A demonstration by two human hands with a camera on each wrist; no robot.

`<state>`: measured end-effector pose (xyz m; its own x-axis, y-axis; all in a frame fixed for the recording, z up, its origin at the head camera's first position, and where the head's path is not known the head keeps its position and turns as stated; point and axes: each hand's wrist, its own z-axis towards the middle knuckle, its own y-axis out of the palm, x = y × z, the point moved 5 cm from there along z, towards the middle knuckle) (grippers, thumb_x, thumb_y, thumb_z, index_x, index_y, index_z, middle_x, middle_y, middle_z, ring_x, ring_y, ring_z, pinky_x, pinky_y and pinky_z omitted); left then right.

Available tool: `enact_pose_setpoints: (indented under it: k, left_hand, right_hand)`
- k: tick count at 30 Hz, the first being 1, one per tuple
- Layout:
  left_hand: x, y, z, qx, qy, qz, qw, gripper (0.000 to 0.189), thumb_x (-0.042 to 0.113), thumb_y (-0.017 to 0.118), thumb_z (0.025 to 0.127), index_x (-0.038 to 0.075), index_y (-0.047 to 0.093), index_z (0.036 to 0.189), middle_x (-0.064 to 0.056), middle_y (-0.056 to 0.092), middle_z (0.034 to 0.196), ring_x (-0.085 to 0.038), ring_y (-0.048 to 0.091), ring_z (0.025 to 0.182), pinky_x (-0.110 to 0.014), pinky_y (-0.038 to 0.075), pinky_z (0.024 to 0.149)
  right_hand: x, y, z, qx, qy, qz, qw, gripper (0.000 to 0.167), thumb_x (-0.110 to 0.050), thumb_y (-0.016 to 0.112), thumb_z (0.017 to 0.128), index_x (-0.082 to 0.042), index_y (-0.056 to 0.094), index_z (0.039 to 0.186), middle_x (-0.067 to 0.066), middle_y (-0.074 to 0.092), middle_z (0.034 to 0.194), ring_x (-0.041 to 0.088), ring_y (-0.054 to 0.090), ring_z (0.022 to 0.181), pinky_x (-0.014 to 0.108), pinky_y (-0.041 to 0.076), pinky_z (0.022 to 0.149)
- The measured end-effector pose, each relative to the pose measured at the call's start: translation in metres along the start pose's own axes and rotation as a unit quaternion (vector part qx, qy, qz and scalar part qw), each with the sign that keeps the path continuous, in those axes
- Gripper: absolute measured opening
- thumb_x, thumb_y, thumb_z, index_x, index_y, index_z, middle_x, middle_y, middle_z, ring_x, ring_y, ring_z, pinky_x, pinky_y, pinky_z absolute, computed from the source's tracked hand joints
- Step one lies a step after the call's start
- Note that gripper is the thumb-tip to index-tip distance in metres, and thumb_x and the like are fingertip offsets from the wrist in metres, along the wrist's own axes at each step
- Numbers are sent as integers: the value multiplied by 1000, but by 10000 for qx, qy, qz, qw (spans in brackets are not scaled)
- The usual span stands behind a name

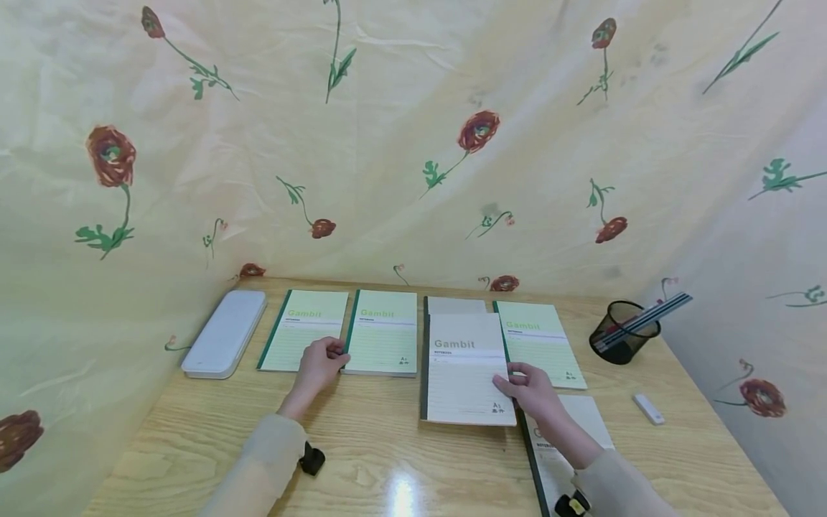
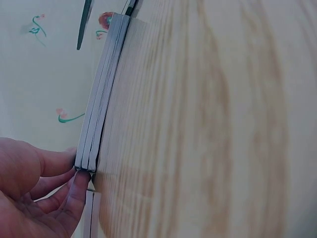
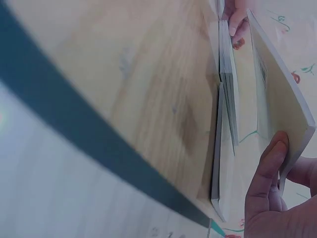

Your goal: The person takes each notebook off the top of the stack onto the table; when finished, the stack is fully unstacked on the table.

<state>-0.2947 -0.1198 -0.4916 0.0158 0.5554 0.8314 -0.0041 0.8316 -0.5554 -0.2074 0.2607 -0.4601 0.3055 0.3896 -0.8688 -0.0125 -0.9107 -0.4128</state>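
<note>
My right hand (image 1: 533, 391) grips a grey-covered Gambit notebook (image 1: 468, 377) by its right edge. That notebook is lifted off the table, thumb on one face and fingers on the other, as the right wrist view shows. Behind it, a second grey notebook (image 1: 455, 306) is mostly hidden. My left hand (image 1: 319, 366) pinches the near left corner of a stack of green-covered notebooks (image 1: 381, 334); the left wrist view shows the stack's layered edges (image 2: 101, 99) between thumb and fingers. Left of it lies another green notebook (image 1: 304, 334). A further green notebook (image 1: 539, 345) lies to the right.
Another grey notebook (image 1: 591, 424) lies beneath my right forearm. At the right stand a black mesh pen cup (image 1: 620, 352) with pencils (image 1: 646, 321) and, nearer, a small white eraser-like block (image 1: 648, 409). A white oblong case (image 1: 226, 334) lies at the left, beside the flowered cloth (image 1: 388, 143).
</note>
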Motion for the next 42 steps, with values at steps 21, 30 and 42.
enact_pose_setpoints:
  k: [21,30,42]
  left_hand:
    - [0,0,1,-3,3,4,10000,28,5,70,91,-6,66,117,-12,67,100,-25,63,91,-42,52,84]
    - [1,0,-1,-3,-21,-2,10000,27,5,70,92,-6,65,116,-13,67,100,-26,62,92,-42,51,84]
    - [1,0,-1,-16,-113,-42,9999,27,5,70,92,-6,65,117,-13,67,101,-26,62,92,-42,51,85]
  right_hand:
    - [42,-4,-42,54,678,190,9975,51,-19,72,93,9,51,130,7,70,93,17,62,80,33,50,71]
    - [54,2,-57,-75,975,142,9951,54,-21,73,93,10,49,129,6,71,91,17,62,80,34,50,75]
    - [63,9,-75,-156,966,75,9952,49,-14,70,94,13,48,129,8,71,87,23,67,76,37,53,69]
